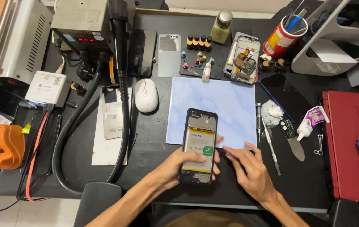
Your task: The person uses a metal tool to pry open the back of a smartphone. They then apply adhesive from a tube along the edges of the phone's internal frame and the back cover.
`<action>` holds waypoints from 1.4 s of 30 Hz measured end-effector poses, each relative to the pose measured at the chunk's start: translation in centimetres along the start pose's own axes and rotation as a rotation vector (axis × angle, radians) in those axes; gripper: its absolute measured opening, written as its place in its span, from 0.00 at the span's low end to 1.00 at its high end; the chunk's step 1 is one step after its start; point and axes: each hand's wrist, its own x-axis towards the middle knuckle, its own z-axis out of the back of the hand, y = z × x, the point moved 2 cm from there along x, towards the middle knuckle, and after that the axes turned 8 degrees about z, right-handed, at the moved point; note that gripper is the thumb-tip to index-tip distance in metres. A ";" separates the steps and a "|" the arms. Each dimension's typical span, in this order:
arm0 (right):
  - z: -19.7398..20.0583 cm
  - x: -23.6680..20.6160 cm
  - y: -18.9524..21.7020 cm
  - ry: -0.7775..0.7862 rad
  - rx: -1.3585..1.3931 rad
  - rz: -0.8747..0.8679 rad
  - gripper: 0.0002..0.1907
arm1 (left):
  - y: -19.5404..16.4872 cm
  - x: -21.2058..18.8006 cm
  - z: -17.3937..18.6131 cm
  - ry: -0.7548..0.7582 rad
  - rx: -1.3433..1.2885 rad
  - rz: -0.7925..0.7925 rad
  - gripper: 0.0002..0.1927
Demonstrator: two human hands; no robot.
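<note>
A: Black-framed opened phone (199,145), back cover off, battery showing. Left hand (175,166) wraps its lower end, holding it over the near bench (154,138) edge.

B: Right hand (251,170)?

A: Open, fingers flat beside it, holding nothing.

B: Handling?

A: Light, stiff, likely fragile inside; grip the frame edges. Pale blue mat (230,105) behind, mouse (146,95) farther.

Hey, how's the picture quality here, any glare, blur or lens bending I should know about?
Head view: even overhead light with soft shadows; the opened phone under the left hand is sharp; mild glare on the dark screen; wide-lens bending curves the table edge; right hand shows no motion blur.
</note>
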 end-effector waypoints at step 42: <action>15.5 2.0 -20.1 -0.354 -0.549 -0.405 0.10 | -4.4 15.2 1.2 -0.593 1.233 -0.076 0.33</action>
